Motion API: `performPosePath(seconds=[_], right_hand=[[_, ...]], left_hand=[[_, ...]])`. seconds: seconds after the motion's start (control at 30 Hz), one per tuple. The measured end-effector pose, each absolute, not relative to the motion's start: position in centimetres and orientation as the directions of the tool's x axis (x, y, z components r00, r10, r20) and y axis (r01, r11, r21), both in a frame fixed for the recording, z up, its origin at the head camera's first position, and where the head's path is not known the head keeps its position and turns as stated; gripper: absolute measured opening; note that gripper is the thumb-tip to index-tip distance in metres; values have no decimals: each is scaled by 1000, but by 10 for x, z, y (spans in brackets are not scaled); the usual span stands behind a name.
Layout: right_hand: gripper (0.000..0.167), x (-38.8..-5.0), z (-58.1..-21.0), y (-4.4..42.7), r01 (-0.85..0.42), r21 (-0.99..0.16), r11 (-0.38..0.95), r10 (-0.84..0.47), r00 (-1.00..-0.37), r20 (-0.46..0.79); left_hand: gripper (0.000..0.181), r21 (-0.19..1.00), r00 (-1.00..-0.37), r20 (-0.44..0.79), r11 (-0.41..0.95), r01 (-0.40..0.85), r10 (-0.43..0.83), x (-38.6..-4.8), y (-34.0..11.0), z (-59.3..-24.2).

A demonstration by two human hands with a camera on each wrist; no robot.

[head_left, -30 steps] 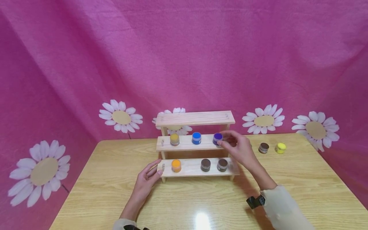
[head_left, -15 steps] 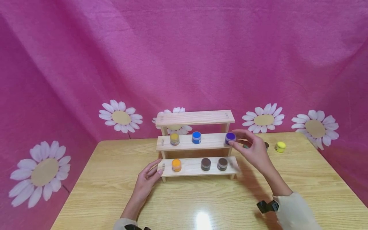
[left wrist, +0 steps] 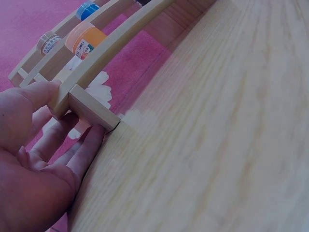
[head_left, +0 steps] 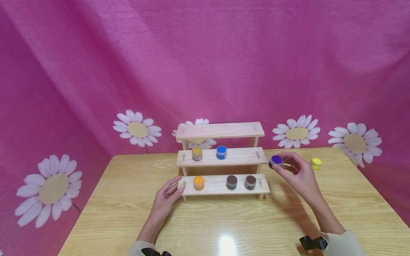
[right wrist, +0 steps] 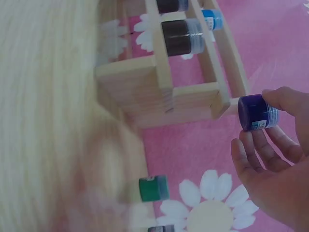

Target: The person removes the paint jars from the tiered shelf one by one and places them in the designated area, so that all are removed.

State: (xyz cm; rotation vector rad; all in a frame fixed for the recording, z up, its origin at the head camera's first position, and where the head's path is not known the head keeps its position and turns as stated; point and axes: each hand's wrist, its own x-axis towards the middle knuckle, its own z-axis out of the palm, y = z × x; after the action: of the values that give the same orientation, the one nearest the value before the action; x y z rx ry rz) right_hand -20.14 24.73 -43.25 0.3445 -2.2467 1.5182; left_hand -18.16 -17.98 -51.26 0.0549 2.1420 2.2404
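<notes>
Plainly, right hand (head_left: 300, 176) pinching purple jar (head_left: 275, 160), yellow jar (head_left: 316, 163) beyond, left hand (head_left: 164, 200) gripping wooden rack (head_left: 221, 131), brown jars (head_left: 231, 182) between.

right-wrist: bottom-edge dark jar (right wrist: 161, 228) cut off; purple jar (right wrist: 251, 112) label blurred; head view: green jar (right wrist: 153, 188) hidden

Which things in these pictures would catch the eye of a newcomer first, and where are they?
Probably the vivid pink fabric backdrop with big white daisies, behind the table. Next might come the pale wooden three-tier stand on the table, with small round coloured jars on its two lower shelves. Then, the small round purple jar, held in the right hand just right of the stand in the head view.
</notes>
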Motion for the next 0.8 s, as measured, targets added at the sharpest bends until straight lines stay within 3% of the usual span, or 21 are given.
performPosePath(seconds=[0.8], right_hand=[[40, -205, -472, 290, -216, -861, 460, 19, -967, 253]], left_hand=[[53, 999, -998, 2, -38, 0, 58, -182, -180, -513]])
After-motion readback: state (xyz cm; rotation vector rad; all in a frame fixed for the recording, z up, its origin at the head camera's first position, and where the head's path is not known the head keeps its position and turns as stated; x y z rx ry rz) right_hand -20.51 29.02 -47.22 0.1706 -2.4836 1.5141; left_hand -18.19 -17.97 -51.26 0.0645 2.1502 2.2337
